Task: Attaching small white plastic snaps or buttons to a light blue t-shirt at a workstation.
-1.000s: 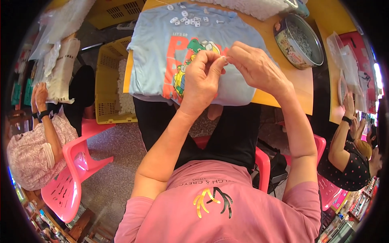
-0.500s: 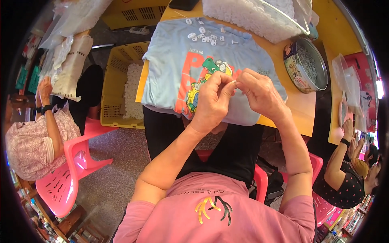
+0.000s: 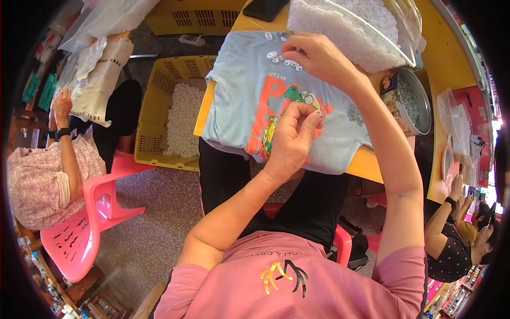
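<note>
My left hand (image 3: 295,135) is closed in a pinch over the print on a light blue T-shirt (image 3: 228,101). A small silvery piece (image 3: 320,114) shows at its fingertips; its exact kind is too small to tell. At the far side of the shirt, my right hand (image 3: 319,56) is over a group of small white plastic pieces (image 3: 272,55), its fingers bent but apart. It hides some of those pieces. Small metal parts (image 3: 356,114) lie in a loose heap on the shirt's right side.
A round tin (image 3: 390,98) of metal parts stands right, below a white basket (image 3: 366,32) heaped with white pieces. A yellow crate (image 3: 146,114) holds more at left. A black phone (image 3: 263,9) lies at the back. Other people sit on both sides, beside pink chairs (image 3: 87,234).
My hands were together over the shirt's print. My right hand has moved away to the white pieces at the far side, while my left keeps its pinch. The whole view has shifted slightly.
</note>
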`<state>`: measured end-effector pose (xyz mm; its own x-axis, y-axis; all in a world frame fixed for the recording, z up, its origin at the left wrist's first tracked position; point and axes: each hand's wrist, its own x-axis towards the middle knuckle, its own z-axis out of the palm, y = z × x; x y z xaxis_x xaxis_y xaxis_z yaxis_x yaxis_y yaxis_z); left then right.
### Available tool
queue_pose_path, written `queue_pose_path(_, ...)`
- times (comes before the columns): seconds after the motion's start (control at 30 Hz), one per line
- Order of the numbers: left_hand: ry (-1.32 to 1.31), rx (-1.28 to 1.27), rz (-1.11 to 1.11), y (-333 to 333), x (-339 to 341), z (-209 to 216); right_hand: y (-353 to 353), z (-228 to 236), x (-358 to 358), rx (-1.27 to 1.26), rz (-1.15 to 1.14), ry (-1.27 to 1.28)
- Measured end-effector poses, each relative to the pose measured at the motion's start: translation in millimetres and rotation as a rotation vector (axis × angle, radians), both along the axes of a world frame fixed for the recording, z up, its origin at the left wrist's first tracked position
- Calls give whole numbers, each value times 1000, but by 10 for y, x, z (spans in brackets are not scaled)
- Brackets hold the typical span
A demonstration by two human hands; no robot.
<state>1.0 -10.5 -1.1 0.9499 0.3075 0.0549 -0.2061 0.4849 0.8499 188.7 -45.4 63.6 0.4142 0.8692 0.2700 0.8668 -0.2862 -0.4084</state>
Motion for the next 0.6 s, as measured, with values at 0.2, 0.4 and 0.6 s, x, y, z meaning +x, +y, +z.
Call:
queue_pose_path(0.2,-34,20,38,-2,-6,-40,440,-140,188,-201,105,-174)
queue_pose_path(0.4,-68,35,32,-29,1,-58,340,-68,180,-181,7,68)
queue_pose_path(0.6,-33,123,26,-7,-36,-14,-189,124,-278,98,-172,833)
